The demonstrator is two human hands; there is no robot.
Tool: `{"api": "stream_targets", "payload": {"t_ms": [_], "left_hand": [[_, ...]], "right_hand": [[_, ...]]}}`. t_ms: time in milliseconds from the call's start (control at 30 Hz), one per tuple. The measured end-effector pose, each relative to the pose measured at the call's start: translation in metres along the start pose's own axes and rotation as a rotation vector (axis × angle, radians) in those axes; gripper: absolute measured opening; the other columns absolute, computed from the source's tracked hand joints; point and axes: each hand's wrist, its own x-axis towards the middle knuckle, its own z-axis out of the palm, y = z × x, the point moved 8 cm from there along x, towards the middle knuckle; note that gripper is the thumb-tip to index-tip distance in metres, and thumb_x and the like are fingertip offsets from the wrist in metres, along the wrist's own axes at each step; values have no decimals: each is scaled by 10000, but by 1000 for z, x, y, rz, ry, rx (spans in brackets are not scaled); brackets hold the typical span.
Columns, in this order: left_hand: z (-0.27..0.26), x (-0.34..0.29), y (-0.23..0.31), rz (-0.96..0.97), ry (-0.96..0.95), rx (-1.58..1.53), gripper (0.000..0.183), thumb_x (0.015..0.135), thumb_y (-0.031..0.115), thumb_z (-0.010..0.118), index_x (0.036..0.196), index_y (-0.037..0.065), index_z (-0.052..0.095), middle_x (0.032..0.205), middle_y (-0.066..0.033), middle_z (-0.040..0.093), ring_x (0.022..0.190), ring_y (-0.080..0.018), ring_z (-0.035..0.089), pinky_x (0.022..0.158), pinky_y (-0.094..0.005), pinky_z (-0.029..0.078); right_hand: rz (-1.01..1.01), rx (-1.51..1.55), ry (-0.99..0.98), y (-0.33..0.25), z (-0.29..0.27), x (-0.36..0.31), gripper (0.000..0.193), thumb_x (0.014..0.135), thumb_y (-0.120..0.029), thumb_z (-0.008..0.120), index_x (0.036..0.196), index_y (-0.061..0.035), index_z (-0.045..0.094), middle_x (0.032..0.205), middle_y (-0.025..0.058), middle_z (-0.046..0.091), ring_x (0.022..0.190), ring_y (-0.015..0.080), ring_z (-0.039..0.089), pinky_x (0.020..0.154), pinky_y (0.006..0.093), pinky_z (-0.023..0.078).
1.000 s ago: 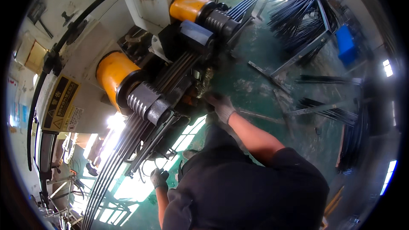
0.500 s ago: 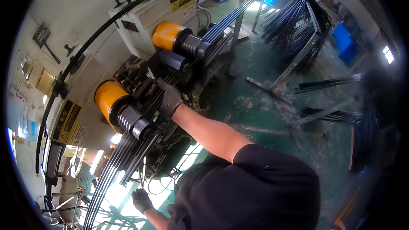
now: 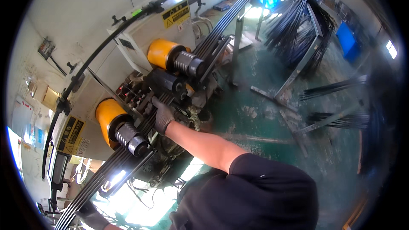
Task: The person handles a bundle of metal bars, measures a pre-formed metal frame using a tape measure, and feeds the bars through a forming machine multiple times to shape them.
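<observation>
A bundle of long, thin dark metal rods (image 3: 97, 180) runs diagonally through a machine with two orange roller units, a lower roller (image 3: 110, 117) and an upper roller (image 3: 162, 53). Between these, my right hand (image 3: 164, 118), in a grey glove, is closed around the rods, its fingertips partly hidden behind them. At the lower left, my left hand (image 3: 91, 217), also gloved, grips the same bundle near its lower end; its fingers are dark and partly covered by the rods. Below each orange cylinder sits a ribbed dark metal collar, close beside the rods.
Racks on the right carry many dark rods (image 3: 287, 25), with more bundles (image 3: 336, 120) sticking out lower down. A blue bin (image 3: 348, 42) stands farther back. A black curved rail (image 3: 91, 53) arches over the machine. Bright light glares at the far end.
My left hand has moved down and left from open space onto the rods. My right hand stays on the bundle. The view has shifted slightly, and the rods lie lower at the left.
</observation>
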Motion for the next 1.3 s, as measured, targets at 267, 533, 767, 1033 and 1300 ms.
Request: {"api": "stream_targets", "payload": {"t_ms": [267, 533, 767, 1033, 1300], "left_hand": [[38, 2, 156, -6, -95, -285, 434, 1127, 158, 483, 1535, 14, 513, 1457, -184, 616, 1297, -292, 638, 1147, -394, 499], [90, 0, 288, 336, -298, -125, 525, 1144, 355, 458, 1491, -9, 609, 1428, -160, 670, 1324, -244, 632, 1165, -367, 462], [197, -60, 348, 571, -520, -88, 468, 1099, 282, 570, 1435, -43, 609, 1258, -121, 670, 1152, -198, 620, 1068, -341, 461], [295, -185, 398, 846, -551, 102, 481, 1003, 252, 584, 1405, -13, 577, 968, -73, 639, 842, -176, 616, 812, -341, 513], [298, -185, 387, 652, -631, 75, 464, 994, 168, 594, 1423, -5, 554, 942, -59, 625, 796, -139, 630, 755, -319, 553]], "right_hand": [[-72, -95, 81, -12, -5, -4, 172, 1047, -282, 680, 1004, -119, 648, 754, -3, 585, 681, 193, 596, 686, 398, 544], [-43, -77, 99, -5, 7, -17, 177, 1038, -251, 698, 972, -97, 645, 731, 17, 588, 635, 201, 595, 637, 406, 553], [-109, -116, 67, -17, 16, -27, 199, 1033, -245, 704, 935, -84, 640, 720, 32, 582, 624, 209, 587, 617, 409, 540], [-120, -100, 142, -18, 12, -25, 281, 1034, -247, 705, 829, -61, 653, 672, 42, 571, 601, 205, 576, 603, 392, 521], [-139, -120, 79, -15, 11, -22, 278, 1060, -274, 678, 914, -37, 673, 723, 30, 588, 606, 195, 553, 610, 383, 502]]}}
